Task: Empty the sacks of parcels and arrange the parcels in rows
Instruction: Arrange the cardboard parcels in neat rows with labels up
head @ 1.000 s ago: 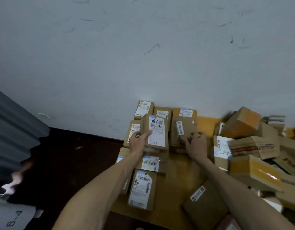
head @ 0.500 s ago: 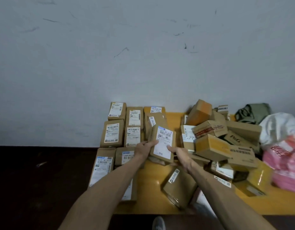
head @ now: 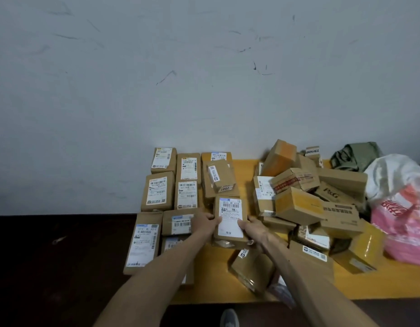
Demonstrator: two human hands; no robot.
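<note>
A brown cardboard parcel with a white label (head: 230, 218) sits at the middle of the yellow table (head: 381, 282). My left hand (head: 205, 223) grips its left edge and my right hand (head: 251, 228) grips its right edge, thumb on the label. Rows of labelled flat parcels (head: 158, 191) lie to the left, against the wall. A loose heap of parcels (head: 298, 204) is piled to the right. One more parcel (head: 251, 270) lies tilted under my right forearm.
A white and pink plastic sack (head: 402, 208) and a green cloth sack (head: 355, 155) lie at the table's right end. The grey wall rises right behind the table. Dark floor spreads to the left, and a shoe (head: 229, 318) shows below the table's front edge.
The labelled parcel moved from the back rows toward me and to the right; my right hand left the other parcel and now holds this one too. The view swung right.
</note>
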